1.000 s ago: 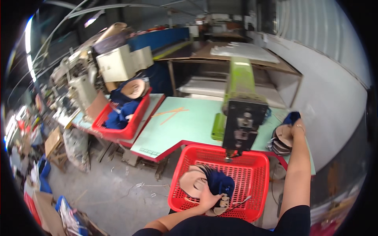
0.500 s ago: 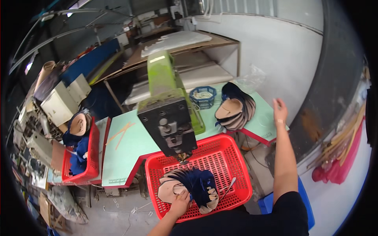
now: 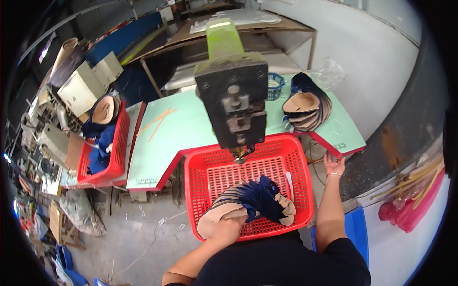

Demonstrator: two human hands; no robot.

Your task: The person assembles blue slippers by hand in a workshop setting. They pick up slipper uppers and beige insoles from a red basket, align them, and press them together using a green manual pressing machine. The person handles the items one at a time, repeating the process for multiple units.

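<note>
While gripped under curled left-hand (image 3: 228, 228) fingers, tan and navy shoe pieces (image 3: 248, 207) fan across the red basket (image 3: 296, 162); right hand (image 3: 334, 166) open, spread beside the worktop (image 3: 186, 124) edge.

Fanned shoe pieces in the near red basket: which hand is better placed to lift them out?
Left. The left hand already rests on the fanned shoe pieces inside the red basket. The right hand is outside it, at the table edge.
</note>
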